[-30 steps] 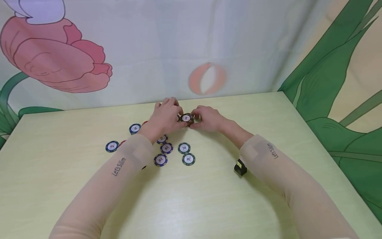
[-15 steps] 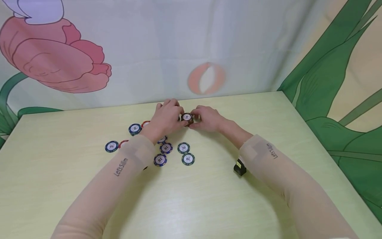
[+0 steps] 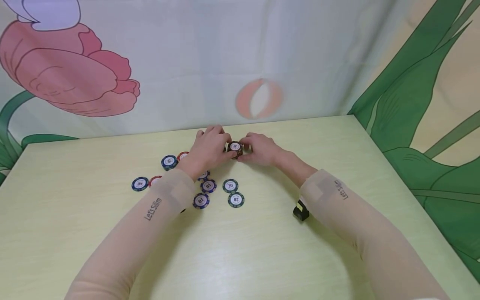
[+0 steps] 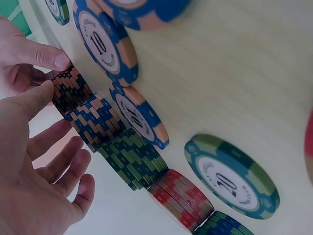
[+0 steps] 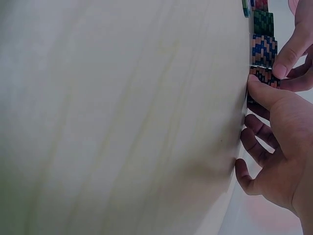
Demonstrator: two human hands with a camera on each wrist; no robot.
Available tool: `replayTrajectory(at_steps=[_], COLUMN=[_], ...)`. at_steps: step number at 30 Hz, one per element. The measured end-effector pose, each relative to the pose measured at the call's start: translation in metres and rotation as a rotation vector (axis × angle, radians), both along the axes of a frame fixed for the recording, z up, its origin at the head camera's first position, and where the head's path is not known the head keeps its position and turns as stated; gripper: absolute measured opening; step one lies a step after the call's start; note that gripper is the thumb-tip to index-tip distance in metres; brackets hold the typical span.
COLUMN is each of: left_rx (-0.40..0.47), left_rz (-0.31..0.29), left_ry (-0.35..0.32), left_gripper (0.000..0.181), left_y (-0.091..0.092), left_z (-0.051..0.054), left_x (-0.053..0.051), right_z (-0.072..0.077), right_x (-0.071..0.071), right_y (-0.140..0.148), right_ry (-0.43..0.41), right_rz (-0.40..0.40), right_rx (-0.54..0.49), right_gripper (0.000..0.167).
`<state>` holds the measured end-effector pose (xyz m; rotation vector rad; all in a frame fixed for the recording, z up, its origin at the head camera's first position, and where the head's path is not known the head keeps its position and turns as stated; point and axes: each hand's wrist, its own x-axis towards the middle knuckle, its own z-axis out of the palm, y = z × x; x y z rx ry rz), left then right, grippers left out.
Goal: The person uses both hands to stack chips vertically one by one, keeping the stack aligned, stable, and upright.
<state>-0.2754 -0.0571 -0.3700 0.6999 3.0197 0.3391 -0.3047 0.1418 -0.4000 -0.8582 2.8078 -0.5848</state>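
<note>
A stack of black poker chips [image 3: 235,148] stands near the table's back edge, between my two hands. My left hand [image 3: 210,148] pinches it from the left with thumb and index finger, the other fingers spread behind the row. From the right, my right hand [image 3: 262,149] holds the same stack, its thumb at the near side. In the left wrist view, a blue chip stack [image 4: 96,121] adjoins the black stack [image 4: 71,88]. Beyond it in line are a green stack [image 4: 133,159], a red stack [image 4: 180,199] and a dark blue-green stack [image 4: 224,225]. My left hand mostly hides this row in the head view.
Loose green 20 chips [image 3: 230,186] and blue 10 chips [image 3: 201,201] lie in front of the hands. Left of them are a 50 chip [image 3: 140,183] and red chips [image 3: 155,181], partly covered by the left sleeve. A small black block [image 3: 301,211] sits by the right forearm.
My left hand has shifted slightly right, and the black stack's top has moved a touch right and away. The right hand keeps its place.
</note>
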Motion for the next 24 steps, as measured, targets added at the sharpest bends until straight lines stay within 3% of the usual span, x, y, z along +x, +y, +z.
replayTrajectory(at_steps=[5, 12, 19, 24], left_rx=[0.014, 0.038, 0.022, 0.001], left_rz=[0.006, 0.022, 0.038, 0.026], left_ry=[-0.017, -0.071, -0.172, -0.268], left_gripper=[0.051, 0.059, 0.061, 0.061], left_y=[-0.01, -0.039, -0.067, -0.08], left_z=[0.002, 0.011, 0.016, 0.014], left_x=[0.0, 0.005, 0.007, 0.003], right_z=[0.001, 0.0, -0.001, 0.003], right_x=[0.001, 0.002, 0.004, 0.007], right_y=[-0.001, -0.001, -0.001, -0.003], right_ry=[0.001, 0.002, -0.005, -0.005], right_rz=[-0.001, 0.001, -0.008, -0.004], right_rx=[0.006, 0.005, 0.013, 0.022], right_gripper=[0.04, 0.043, 0.047, 0.049])
